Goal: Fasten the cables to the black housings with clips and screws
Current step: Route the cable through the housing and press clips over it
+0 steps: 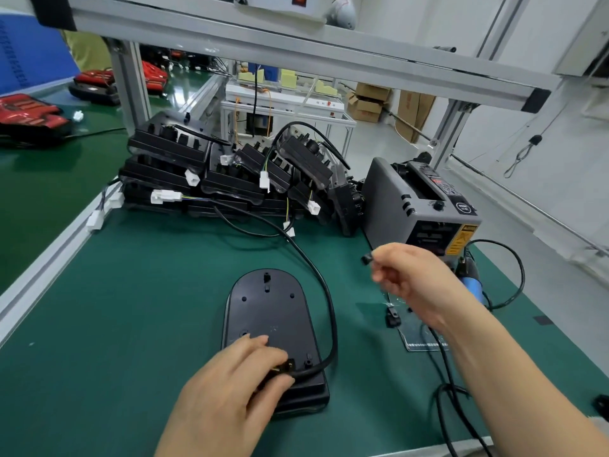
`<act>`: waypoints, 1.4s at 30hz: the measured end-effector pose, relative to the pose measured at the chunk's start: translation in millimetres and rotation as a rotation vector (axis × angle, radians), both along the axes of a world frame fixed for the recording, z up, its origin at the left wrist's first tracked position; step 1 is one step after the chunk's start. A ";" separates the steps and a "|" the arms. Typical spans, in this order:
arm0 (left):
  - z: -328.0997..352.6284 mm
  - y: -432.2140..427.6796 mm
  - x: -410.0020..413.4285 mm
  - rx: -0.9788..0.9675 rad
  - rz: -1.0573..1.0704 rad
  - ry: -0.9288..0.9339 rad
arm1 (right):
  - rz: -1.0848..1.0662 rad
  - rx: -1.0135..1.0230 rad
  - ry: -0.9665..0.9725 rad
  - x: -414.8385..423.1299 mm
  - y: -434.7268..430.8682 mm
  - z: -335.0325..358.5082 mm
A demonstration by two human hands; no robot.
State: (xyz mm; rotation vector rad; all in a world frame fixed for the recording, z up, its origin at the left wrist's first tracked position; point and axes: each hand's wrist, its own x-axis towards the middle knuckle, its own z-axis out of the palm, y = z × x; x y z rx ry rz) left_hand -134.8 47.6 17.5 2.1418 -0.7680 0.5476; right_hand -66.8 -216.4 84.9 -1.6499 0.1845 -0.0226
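Head view: your left hand (230,387) pinches the cable (324,285) onto the housing (270,308), seating it. Your right hand (415,282) pinches a clip (365,259) for fitting.

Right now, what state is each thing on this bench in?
black housing, lying flat on the green mat
cable, loose, curving past the housing's right side
clip, not yet fitted, held in the air
left hand, grips the cable end on the housing
right hand, raised, fingers pinch the clip
stacked housings, piled, connectors dangling
blue screwdriver, lying untouched
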 end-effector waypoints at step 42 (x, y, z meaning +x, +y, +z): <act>-23.7 32.6 39.5 -0.282 0.222 0.586 | 0.492 -0.798 -0.068 5.7 128.9 -23.8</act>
